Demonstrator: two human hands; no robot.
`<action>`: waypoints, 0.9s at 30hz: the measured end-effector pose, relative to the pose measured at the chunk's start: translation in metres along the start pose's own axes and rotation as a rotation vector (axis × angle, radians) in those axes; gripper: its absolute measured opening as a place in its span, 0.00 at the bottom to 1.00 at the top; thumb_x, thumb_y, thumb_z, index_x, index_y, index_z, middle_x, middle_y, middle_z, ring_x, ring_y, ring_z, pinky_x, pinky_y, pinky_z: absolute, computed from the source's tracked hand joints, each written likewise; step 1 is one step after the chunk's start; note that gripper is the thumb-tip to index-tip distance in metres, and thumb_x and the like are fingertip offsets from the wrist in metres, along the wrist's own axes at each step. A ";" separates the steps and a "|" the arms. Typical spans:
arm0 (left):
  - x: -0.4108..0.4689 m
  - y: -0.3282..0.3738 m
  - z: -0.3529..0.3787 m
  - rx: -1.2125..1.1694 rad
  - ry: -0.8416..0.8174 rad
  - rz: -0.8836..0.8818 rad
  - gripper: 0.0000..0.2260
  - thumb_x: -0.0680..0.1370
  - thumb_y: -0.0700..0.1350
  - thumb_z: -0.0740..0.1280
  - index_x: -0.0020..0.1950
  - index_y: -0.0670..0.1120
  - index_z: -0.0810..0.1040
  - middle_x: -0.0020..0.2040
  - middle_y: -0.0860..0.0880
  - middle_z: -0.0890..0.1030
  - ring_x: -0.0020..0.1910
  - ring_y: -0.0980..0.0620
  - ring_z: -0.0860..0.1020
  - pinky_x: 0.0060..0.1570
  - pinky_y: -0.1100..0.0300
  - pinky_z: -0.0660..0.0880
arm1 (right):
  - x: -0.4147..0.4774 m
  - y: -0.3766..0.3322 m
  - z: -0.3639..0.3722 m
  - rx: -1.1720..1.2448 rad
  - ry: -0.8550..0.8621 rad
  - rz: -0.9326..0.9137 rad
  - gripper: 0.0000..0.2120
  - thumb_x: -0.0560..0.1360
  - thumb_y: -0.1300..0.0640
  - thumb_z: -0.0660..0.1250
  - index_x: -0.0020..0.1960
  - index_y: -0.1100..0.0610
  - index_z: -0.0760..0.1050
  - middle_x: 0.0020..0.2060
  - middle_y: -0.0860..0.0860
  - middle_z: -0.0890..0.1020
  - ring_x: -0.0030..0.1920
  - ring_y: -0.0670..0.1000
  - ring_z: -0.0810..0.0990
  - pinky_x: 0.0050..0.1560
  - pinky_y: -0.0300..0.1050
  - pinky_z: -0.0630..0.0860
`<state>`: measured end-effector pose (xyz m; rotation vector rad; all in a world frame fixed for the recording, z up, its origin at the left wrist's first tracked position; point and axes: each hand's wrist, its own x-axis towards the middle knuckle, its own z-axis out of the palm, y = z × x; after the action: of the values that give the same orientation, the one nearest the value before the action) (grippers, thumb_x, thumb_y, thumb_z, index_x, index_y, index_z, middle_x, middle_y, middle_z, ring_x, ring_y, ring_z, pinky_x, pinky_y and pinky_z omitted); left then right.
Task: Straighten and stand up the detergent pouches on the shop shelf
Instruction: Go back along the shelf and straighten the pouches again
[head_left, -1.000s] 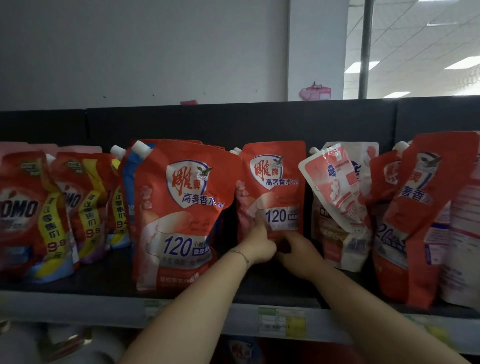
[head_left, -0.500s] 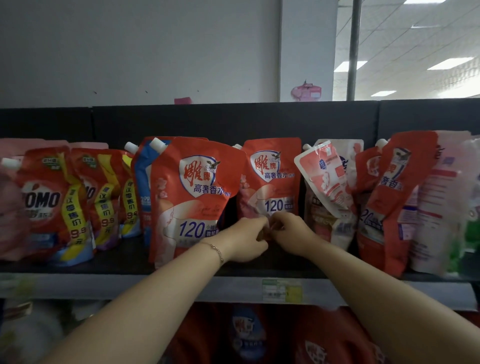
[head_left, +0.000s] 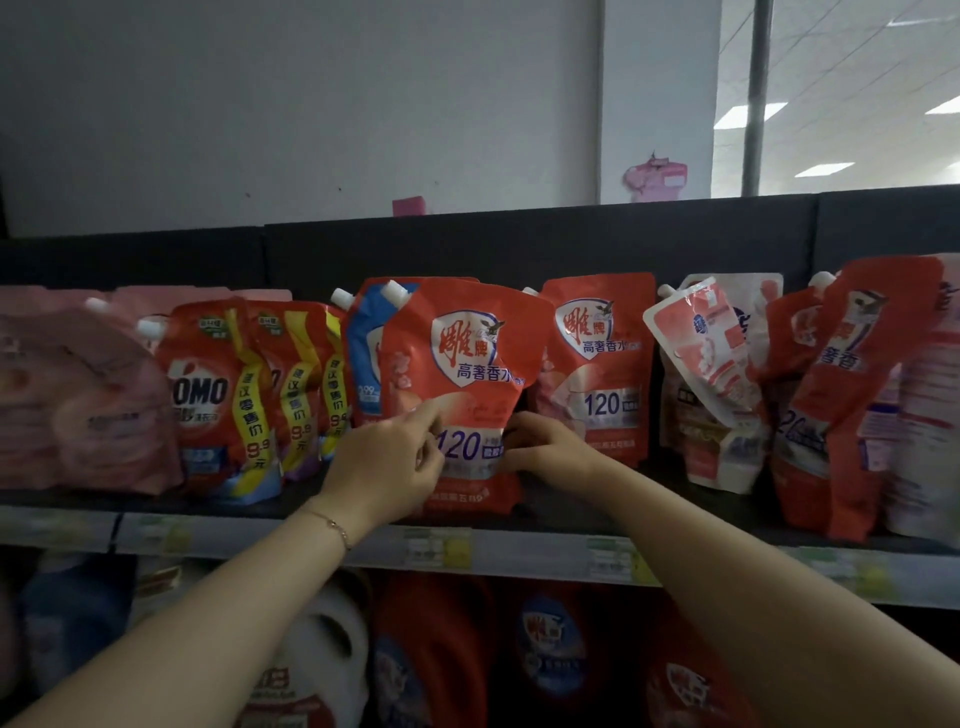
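Work looks about midway. Both hands hold the front red pouch (head_left: 462, 374) near the shelf (head_left: 234, 535) edge. The left hand (head_left: 387, 462) has its grip pinched on the left side, and the right hand (head_left: 545, 449) is curled round the right side. The pouch stands nearly upright, its top crumpled. One matching pouch (head_left: 597, 364) behind stands straight. Left, I judge: one tilted white pouch (head_left: 696, 353) and two leaning red pouches (head_left: 852, 395). Three yellow-banded pouches (head_left: 208, 395) lean slightly; the pink pouches (head_left: 78, 395) are too blurred to count.
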<state>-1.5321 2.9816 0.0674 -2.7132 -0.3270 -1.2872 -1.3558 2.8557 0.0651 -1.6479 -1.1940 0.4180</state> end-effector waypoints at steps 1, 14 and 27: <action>-0.005 -0.006 0.000 0.004 -0.013 -0.064 0.07 0.77 0.48 0.63 0.51 0.52 0.66 0.31 0.56 0.70 0.25 0.55 0.70 0.23 0.62 0.62 | 0.002 -0.002 0.003 0.049 -0.022 0.012 0.21 0.71 0.63 0.73 0.61 0.55 0.74 0.56 0.55 0.81 0.55 0.54 0.81 0.58 0.50 0.78; -0.020 -0.027 0.023 -0.393 -0.223 -0.551 0.26 0.67 0.55 0.77 0.54 0.48 0.66 0.59 0.50 0.71 0.57 0.53 0.70 0.59 0.53 0.73 | 0.014 0.001 0.014 0.104 -0.112 0.105 0.15 0.73 0.64 0.72 0.58 0.54 0.76 0.54 0.52 0.83 0.55 0.52 0.81 0.54 0.44 0.78; 0.001 0.009 0.046 -0.656 -0.286 -0.672 0.37 0.62 0.53 0.81 0.64 0.46 0.67 0.58 0.53 0.75 0.58 0.51 0.75 0.58 0.55 0.75 | -0.011 0.021 -0.027 0.081 0.234 0.077 0.22 0.63 0.60 0.81 0.55 0.59 0.80 0.47 0.52 0.86 0.46 0.52 0.85 0.50 0.50 0.82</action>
<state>-1.4942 2.9824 0.0391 -3.5368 -1.0992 -1.2962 -1.3301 2.8319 0.0550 -1.6274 -0.9314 0.3077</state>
